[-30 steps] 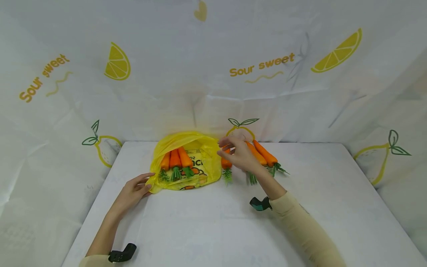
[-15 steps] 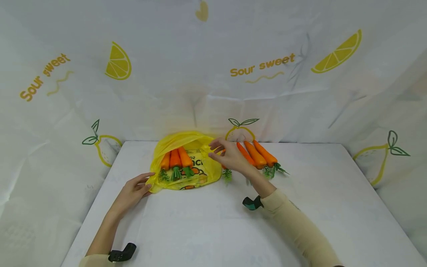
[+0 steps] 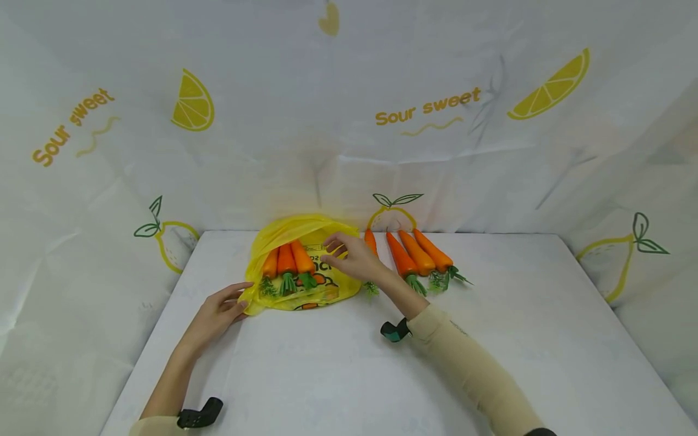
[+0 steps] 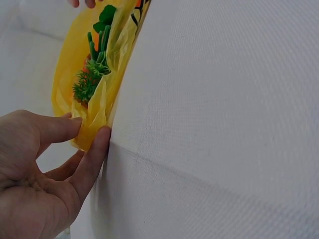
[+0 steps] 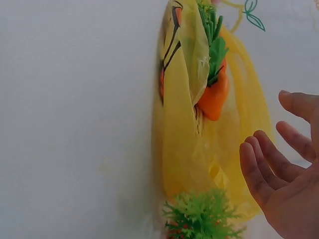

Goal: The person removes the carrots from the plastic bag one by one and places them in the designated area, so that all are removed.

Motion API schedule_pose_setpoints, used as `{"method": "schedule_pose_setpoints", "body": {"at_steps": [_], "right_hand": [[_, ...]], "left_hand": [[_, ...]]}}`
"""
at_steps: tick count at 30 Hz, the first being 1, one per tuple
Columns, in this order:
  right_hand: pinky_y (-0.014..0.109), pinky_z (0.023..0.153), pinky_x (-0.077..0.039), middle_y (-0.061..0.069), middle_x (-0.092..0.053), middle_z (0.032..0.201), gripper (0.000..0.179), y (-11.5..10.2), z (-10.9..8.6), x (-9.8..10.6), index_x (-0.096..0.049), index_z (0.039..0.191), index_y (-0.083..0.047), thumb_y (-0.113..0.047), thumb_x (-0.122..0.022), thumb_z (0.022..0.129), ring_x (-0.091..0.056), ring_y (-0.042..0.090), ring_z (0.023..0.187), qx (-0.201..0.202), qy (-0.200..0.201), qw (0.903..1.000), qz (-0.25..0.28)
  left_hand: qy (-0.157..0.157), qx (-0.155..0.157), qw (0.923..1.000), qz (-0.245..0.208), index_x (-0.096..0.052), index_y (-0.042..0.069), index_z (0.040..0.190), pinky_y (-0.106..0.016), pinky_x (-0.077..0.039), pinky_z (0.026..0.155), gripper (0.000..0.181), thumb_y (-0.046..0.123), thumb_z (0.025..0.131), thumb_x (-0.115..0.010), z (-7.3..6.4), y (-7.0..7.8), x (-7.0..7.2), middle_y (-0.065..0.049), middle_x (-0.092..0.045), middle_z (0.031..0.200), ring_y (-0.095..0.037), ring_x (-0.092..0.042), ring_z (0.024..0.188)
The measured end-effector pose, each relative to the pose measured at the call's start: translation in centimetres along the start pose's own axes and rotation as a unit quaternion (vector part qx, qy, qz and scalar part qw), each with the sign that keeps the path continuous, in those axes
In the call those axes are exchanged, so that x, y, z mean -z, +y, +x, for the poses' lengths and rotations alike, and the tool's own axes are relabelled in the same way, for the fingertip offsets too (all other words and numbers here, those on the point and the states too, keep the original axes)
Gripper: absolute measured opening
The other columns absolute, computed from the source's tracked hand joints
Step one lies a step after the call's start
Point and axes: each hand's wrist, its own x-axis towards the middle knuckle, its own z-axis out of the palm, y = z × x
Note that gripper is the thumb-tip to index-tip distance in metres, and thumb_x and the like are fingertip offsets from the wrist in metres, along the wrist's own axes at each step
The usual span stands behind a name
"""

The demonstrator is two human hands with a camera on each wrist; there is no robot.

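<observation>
A yellow plastic bag (image 3: 343, 284) lies at the back of the table with its mouth toward the front, and three orange carrots (image 3: 286, 260) with green tops sit inside. My left hand (image 3: 212, 316) pinches the bag's front left corner; thumb and fingertips show on the yellow film (image 4: 92, 130) in the left wrist view. Over the right side of the bag hovers my right hand (image 3: 357, 259), its fingers loosely bent and holding nothing. In the right wrist view, that hand (image 5: 286, 174) is beside the bag's upper edge, a carrot (image 5: 215, 102) showing within.
To the bag's right lie several more carrots (image 3: 420, 251), tips toward the back wall. One carrot (image 3: 371, 241) close to the bag is partly covered by my right hand. The white table (image 3: 305, 375) meets a hanging sheet (image 3: 305, 121) printed with lemons.
My right hand has moved left, from above the loose carrots to over the bag, uncovering several of them. The left hand stays at the bag's corner.
</observation>
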Motion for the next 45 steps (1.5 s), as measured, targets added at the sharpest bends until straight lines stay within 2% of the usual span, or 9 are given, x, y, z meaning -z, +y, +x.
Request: {"method": "schedule_pose_setpoints", "body": {"at_steps": [8, 14, 23, 27, 34, 39, 42, 45], "right_hand": [[0.042, 0.097, -0.066, 0.023, -0.072, 0.131, 0.043, 0.1, 1.0, -1.8, -0.062, 0.138, 0.003, -0.021, -0.073, 0.105, -0.073, 0.038, 0.114, -0.003, -0.022, 0.9996, 0.020], [0.037, 0.095, -0.067, 0.024, -0.073, 0.127, 0.043, 0.6, 1.7, -3.2, -0.060, 0.138, 0.004, -0.023, -0.073, 0.106, -0.075, 0.038, 0.111, -0.008, -0.037, 0.9991, 0.021], [0.035, 0.091, -0.067, 0.022, -0.073, 0.131, 0.045, 1.2, 2.2, -4.8, -0.058, 0.142, -0.004, -0.027, -0.073, 0.106, -0.077, 0.033, 0.112, -0.039, -0.039, 0.9984, 0.016], [0.037, 0.091, -0.067, 0.022, -0.072, 0.132, 0.050, 1.0, 2.4, -5.2, -0.057, 0.145, -0.004, -0.029, -0.074, 0.105, -0.076, 0.032, 0.111, -0.046, -0.035, 0.9983, 0.009], [0.040, 0.093, -0.066, 0.020, -0.076, 0.129, 0.061, 0.5, 2.5, -6.2, -0.056, 0.144, -0.005, -0.037, -0.081, 0.099, -0.077, 0.030, 0.109, -0.056, -0.009, 0.9977, -0.035], [0.038, 0.087, -0.066, 0.021, -0.077, 0.126, 0.053, 0.3, 2.3, -6.5, -0.059, 0.140, -0.005, -0.027, -0.082, 0.098, -0.077, 0.032, 0.108, -0.064, 0.018, 0.9970, -0.040], [0.032, 0.079, -0.063, 0.020, -0.078, 0.123, 0.048, 0.2, 2.2, -6.3, -0.061, 0.139, -0.006, -0.021, -0.080, 0.098, -0.077, 0.032, 0.105, -0.071, 0.022, 0.9966, -0.036], [0.029, 0.077, -0.061, 0.020, -0.078, 0.123, 0.046, 0.1, 2.1, -6.0, -0.063, 0.139, -0.007, -0.020, -0.079, 0.098, -0.076, 0.031, 0.107, -0.074, 0.019, 0.9965, -0.032]], "left_hand": [[-0.002, 0.000, 1.0000, -0.004, -0.053, 0.008, 0.159, -0.028, -0.067, 0.092, 0.049, 0.015, 0.111, -0.062, 0.0, 0.1, 0.1, -0.034, -0.051, 0.157, -0.037, -0.070, 0.127], [-0.001, 0.006, 1.0000, -0.006, -0.054, 0.008, 0.158, -0.026, -0.067, 0.092, 0.049, 0.014, 0.110, -0.063, 0.0, 0.2, 0.0, -0.034, -0.050, 0.158, -0.037, -0.070, 0.126], [0.001, 0.003, 1.0000, -0.003, -0.054, 0.010, 0.158, -0.026, -0.067, 0.092, 0.049, 0.015, 0.110, -0.063, 0.1, 0.1, 0.1, -0.033, -0.052, 0.156, -0.035, -0.071, 0.125], [0.000, 0.001, 1.0000, -0.001, -0.054, 0.009, 0.158, -0.026, -0.067, 0.092, 0.049, 0.016, 0.110, -0.063, 0.2, 0.1, 0.1, -0.034, -0.051, 0.157, -0.036, -0.071, 0.125], [0.003, 0.004, 1.0000, 0.008, -0.055, 0.009, 0.157, -0.025, -0.067, 0.090, 0.049, 0.016, 0.110, -0.064, 0.1, 0.1, 0.1, -0.034, -0.052, 0.155, -0.036, -0.071, 0.124], [0.006, 0.003, 0.9999, 0.011, -0.056, 0.008, 0.157, -0.025, -0.067, 0.089, 0.048, 0.016, 0.110, -0.064, 0.2, 0.0, 0.1, -0.034, -0.053, 0.154, -0.035, -0.072, 0.122], [0.003, -0.003, 0.9999, 0.011, -0.055, 0.008, 0.157, -0.025, -0.067, 0.089, 0.049, 0.016, 0.110, -0.064, 0.3, -0.1, 0.1, -0.035, -0.052, 0.155, -0.035, -0.072, 0.123], [0.004, -0.004, 1.0000, 0.006, -0.056, 0.009, 0.157, -0.025, -0.067, 0.090, 0.048, 0.016, 0.110, -0.064, 0.3, -0.2, 0.1, -0.034, -0.052, 0.155, -0.037, -0.071, 0.124]]}}
